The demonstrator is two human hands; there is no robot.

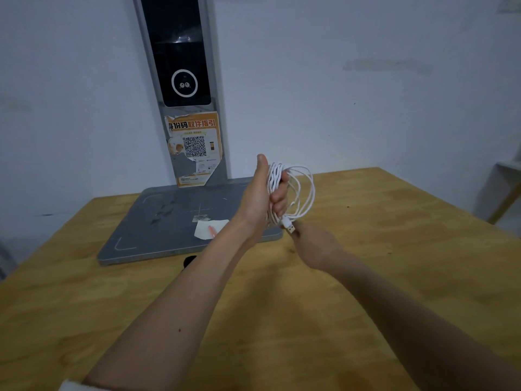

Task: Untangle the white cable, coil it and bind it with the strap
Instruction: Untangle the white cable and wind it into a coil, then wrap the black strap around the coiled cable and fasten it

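Your left hand (263,193), at the centre of the frame, has its fingers curled round the gathered white cable (293,190), thumb upright; the loops hang to the right of the fist above the wooden table (366,249). The cable's USB plug (290,227) projects just below the fist. Your right hand (315,246) sits just beneath the plug; its fingers are hidden from the camera, so you cannot tell whether they pinch the plug or hang loose. Judge untangling as done and coiling as nearly complete: only the plug end remains free. Binding is not yet done, and no strap can be identified for certain; a small dark object (189,261) beside your left forearm may be it. In the upper left, the grey scanner stand (180,218) carries a torn orange label (194,142) with a QR code and the heading "身份码取件指引"; smaller print is illegible.
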